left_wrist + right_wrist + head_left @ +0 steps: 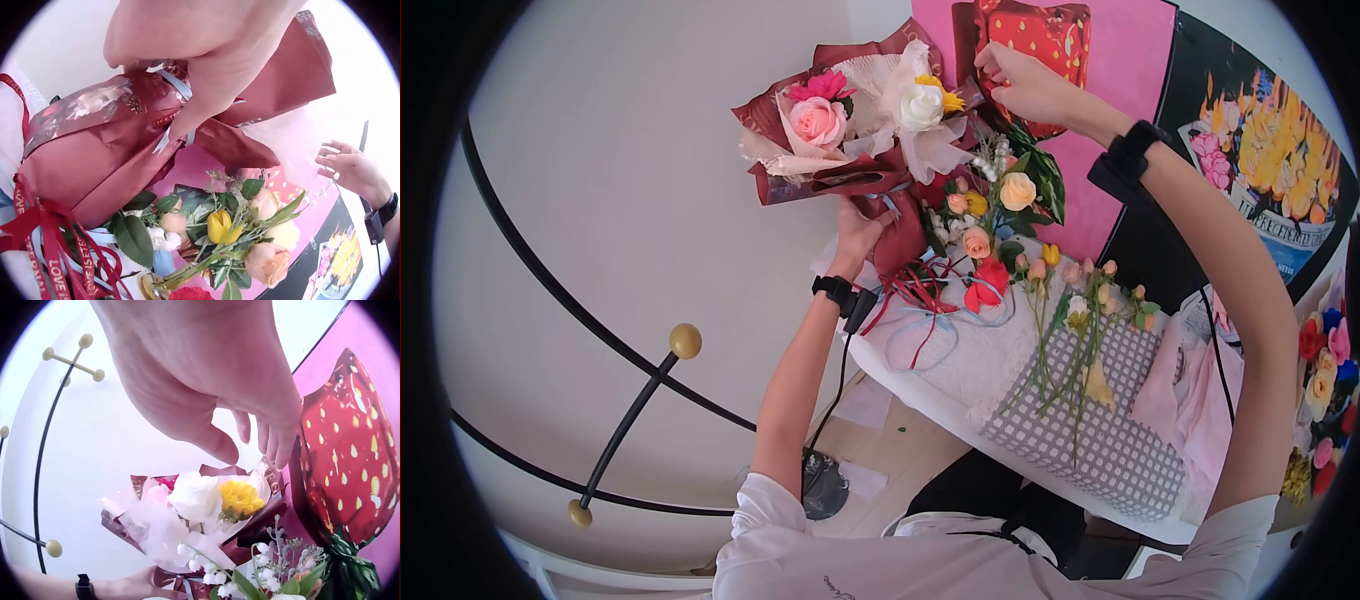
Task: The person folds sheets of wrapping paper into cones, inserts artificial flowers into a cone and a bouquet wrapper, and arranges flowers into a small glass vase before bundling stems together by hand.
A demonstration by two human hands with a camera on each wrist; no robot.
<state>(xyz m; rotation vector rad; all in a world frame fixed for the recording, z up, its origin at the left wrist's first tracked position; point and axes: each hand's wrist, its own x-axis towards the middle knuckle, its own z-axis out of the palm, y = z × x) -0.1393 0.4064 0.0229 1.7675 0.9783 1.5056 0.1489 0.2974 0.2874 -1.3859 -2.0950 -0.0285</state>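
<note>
My left hand [862, 232] grips the bouquet [818, 122] at its tied neck, where the dark red paper [119, 162] and a light blue ribbon [177, 84] meet. The bouquet holds a pink rose, a magenta flower, a white rose [196, 497] and a yellow flower [241, 499]. My right hand [1035, 88] is raised to the right of the bouquet, in front of the red strawberry-patterned wrap [1050, 45] in the head view. In the right wrist view its fingers are loosely bent above the bouquet, with nothing between them.
Loose roses [1018, 191], green stems [1065, 370] and red ribbons [920, 290] lie on the white-covered table [930, 385]. Pink cloth [1190, 390] is at the right. A black rack with round knobs [685, 341] stands left; a pink board [1090, 170] is behind.
</note>
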